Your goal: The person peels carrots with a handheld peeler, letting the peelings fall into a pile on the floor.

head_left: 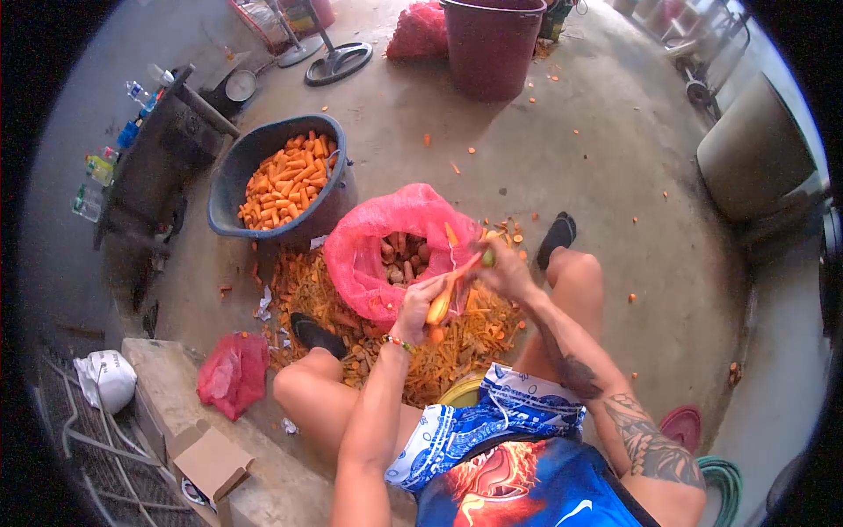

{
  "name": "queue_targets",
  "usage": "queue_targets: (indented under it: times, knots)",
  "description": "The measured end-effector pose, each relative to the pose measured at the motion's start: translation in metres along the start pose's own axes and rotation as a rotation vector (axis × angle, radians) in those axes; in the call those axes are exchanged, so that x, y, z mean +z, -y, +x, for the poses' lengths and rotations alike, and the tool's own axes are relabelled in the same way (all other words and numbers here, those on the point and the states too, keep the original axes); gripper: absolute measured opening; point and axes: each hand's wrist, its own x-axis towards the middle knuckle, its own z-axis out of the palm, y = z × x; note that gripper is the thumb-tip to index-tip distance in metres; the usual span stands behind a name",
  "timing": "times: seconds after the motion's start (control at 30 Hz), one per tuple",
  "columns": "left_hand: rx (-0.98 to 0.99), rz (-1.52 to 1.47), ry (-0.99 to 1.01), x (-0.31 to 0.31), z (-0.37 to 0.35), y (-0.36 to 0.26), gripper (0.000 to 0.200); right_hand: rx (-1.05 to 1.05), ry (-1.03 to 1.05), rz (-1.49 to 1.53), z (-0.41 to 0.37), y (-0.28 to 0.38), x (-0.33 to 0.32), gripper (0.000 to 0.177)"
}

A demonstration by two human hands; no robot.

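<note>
My left hand (420, 309) is wrapped around a carrot (440, 306), which points up and away over the peelings. My right hand (507, 274), smeared by motion, closes on what looks like a peeler with a green handle (488, 257), close to the carrot's far end. Just beyond both hands stands an open pink mesh sack (356, 224) with unpeeled, dirt-covered carrots (404, 256) inside. Orange peelings (413, 369) cover the floor between my legs. Left of the sack, a dark blue tub (230, 230) holds many peeled carrots (285, 183).
A maroon bin (493, 48) and a full red mesh sack (416, 33) stand at the back. An empty-looking pink sack (234, 373) lies at left by a cardboard box (212, 461). A grey barrel (755, 149) stands right. Carrot bits dot the floor.
</note>
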Motion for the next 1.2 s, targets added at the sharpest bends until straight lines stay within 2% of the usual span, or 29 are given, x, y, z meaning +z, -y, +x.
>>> queue_targets:
  times: [0.1, 0.13, 0.23, 0.27, 0.37, 0.4, 0.47, 0.5, 0.53, 0.57, 0.63, 0.73, 0.83, 0.87, 0.93, 0.97, 1.03, 1.07, 1.17, 1.2]
  knots:
    - [-0.009, 0.047, -0.017, 0.002, -0.008, -0.008, 0.039, 0.505, -0.119, 0.317, 0.014, -0.012, -0.009, 0.052]
    - [0.009, 0.01, -0.015, 0.003, -0.005, -0.006, 0.04, 0.079, -0.112, 0.004, 0.014, 0.0, -0.01, 0.052]
    - [0.006, -0.012, 0.008, 0.004, -0.001, -0.007, 0.041, -0.079, 0.26, -0.023, -0.006, 0.038, -0.007, 0.053]
    - [-0.003, 0.004, 0.014, 0.003, -0.002, -0.007, 0.041, -0.064, 0.163, 0.015, -0.009, 0.015, 0.005, 0.056]
    - [-0.014, -0.032, 0.03, -0.008, 0.0, 0.002, 0.039, 0.418, -0.102, -0.099, 0.008, -0.02, -0.009, 0.057]
    - [-0.032, -0.087, 0.046, -0.008, -0.003, 0.0, 0.039, 0.41, -0.125, -0.131, 0.016, -0.005, -0.024, 0.052]
    - [-0.038, -0.134, 0.08, -0.012, -0.003, -0.007, 0.036, 0.299, -0.043, -0.118, 0.016, -0.008, -0.022, 0.051]
    - [0.028, 0.001, 0.039, -0.012, -0.003, -0.009, 0.035, 0.242, 0.0, -0.114, 0.017, -0.004, -0.024, 0.051]
    - [0.093, 0.132, -0.004, -0.011, -0.002, -0.008, 0.034, 0.2, 0.107, -0.095, 0.014, 0.003, -0.026, 0.051]
    - [0.153, 0.26, -0.049, -0.01, -0.002, -0.006, 0.032, 0.256, 0.249, -0.019, 0.01, 0.004, -0.022, 0.05]
    - [0.146, 0.272, 0.008, -0.011, 0.0, -0.004, 0.032, 0.376, 0.54, 0.135, -0.001, 0.006, -0.017, 0.049]
    - [0.131, 0.234, 0.098, -0.013, 0.003, 0.0, 0.032, 0.27, 0.525, 0.332, -0.014, 0.015, -0.005, 0.051]
    - [0.093, 0.253, 0.09, -0.012, 0.002, -0.001, 0.026, 0.276, 0.617, 0.432, -0.015, 0.022, -0.001, 0.049]
    - [0.091, 0.297, 0.092, -0.012, 0.001, -0.002, 0.026, 0.314, 0.597, 0.566, -0.017, 0.021, 0.004, 0.049]
    - [0.088, 0.384, 0.096, -0.007, -0.002, -0.008, 0.026, 0.414, 0.633, 0.528, -0.016, 0.021, 0.001, 0.048]
    - [0.134, 0.311, 0.019, -0.009, 0.003, -0.001, 0.026, 0.464, 0.653, 0.508, -0.016, 0.022, -0.001, 0.047]
    - [0.222, 0.162, -0.139, -0.003, 0.012, 0.011, 0.028, 0.383, 0.55, 0.319, -0.016, 0.022, 0.002, 0.053]
    - [0.146, -0.04, -0.143, -0.004, 0.011, 0.016, 0.024, 0.34, 0.5, 0.227, -0.016, 0.023, 0.004, 0.056]
    - [-0.035, -0.354, -0.09, -0.01, 0.013, 0.026, 0.026, 0.144, 0.472, -0.111, -0.013, 0.034, 0.0, 0.06]
    - [-0.056, -0.355, -0.125, -0.008, 0.013, 0.028, 0.028, 0.075, 0.422, -0.107, -0.013, 0.036, 0.001, 0.066]
